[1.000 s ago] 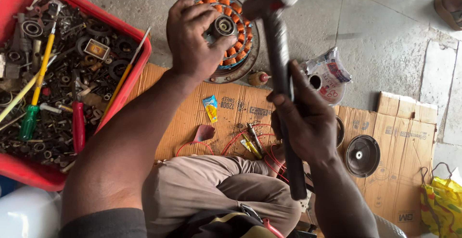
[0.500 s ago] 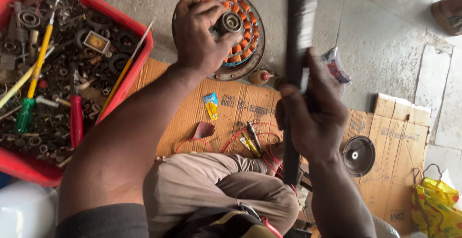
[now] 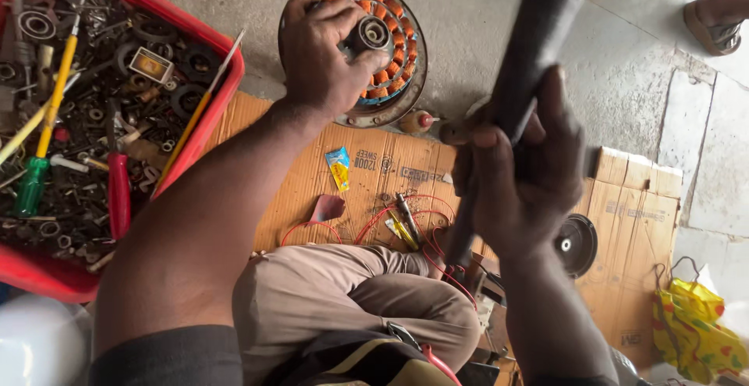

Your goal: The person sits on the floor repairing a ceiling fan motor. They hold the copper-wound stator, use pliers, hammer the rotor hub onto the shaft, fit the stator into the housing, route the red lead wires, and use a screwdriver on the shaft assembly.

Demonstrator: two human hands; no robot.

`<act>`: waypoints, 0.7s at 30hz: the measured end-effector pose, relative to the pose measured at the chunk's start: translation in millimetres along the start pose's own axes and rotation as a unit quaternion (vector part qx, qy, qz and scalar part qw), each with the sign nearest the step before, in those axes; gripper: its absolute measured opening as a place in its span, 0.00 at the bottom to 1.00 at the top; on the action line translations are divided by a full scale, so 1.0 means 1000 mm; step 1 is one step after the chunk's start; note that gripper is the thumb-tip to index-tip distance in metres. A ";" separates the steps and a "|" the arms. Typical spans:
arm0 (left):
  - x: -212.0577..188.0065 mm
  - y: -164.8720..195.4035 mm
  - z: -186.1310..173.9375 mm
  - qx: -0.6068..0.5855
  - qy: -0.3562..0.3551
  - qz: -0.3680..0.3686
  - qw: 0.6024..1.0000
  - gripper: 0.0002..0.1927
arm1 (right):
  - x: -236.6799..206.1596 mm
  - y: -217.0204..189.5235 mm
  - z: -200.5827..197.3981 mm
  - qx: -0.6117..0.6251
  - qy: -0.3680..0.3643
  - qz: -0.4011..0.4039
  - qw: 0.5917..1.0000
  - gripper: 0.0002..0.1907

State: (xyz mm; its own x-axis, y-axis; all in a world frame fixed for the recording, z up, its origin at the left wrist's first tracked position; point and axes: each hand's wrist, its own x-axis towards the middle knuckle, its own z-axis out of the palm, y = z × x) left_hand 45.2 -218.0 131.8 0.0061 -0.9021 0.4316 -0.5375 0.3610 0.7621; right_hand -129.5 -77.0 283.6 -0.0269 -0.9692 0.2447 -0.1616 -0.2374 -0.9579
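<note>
Two hands engaged: left hand [image 3: 324,51] grips bearing [image 3: 370,33] on stator [image 3: 398,51]; right hand [image 3: 523,171] clamps hammer [image 3: 530,51] handle.

Round motor stator [image 3: 390,51] lies flat on the concrete floor, top centre of the frame, its lower edge just at the cardboard sheet. Grey metal outer ring, worn and rusty, with a ring of orange copper coils inside. A small metal bearing [image 3: 369,33] sits at the hub, upright, open end facing up. Left half of the stator is covered by the hand. Hammer [image 3: 511,105] with a thick black handle runs diagonally from top right down to lower centre, tilted, motion-blurred; its head is out of frame at the top.
</note>
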 end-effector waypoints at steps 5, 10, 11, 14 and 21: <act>-0.001 0.003 -0.007 -0.022 -0.052 -0.021 0.998 0.22 | 0.006 0.016 0.011 -0.134 -0.073 0.254 0.955 0.32; 0.007 0.003 -0.002 0.008 -0.016 -0.013 1.000 0.29 | 0.016 -0.004 -0.020 -0.146 -0.077 0.166 0.972 0.30; 0.009 0.001 0.000 0.007 -0.010 -0.005 1.000 0.29 | 0.015 -0.005 -0.022 -0.105 -0.046 0.104 0.988 0.29; 0.000 -0.003 0.005 0.002 -0.014 -0.005 1.000 0.29 | 0.002 -0.001 -0.017 -0.026 0.011 -0.011 1.000 0.23; 0.004 -0.002 -0.003 0.002 -0.073 -0.041 0.996 0.21 | 0.014 0.023 -0.006 -0.109 -0.061 0.291 0.948 0.30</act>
State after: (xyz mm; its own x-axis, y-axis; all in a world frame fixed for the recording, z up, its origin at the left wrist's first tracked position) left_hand 48.6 -221.7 133.8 -0.0721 -0.9535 0.2928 -0.5434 0.2837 0.7901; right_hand -139.5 -95.8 265.6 -0.0630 -0.9352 -0.3484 -0.3554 0.3473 -0.8678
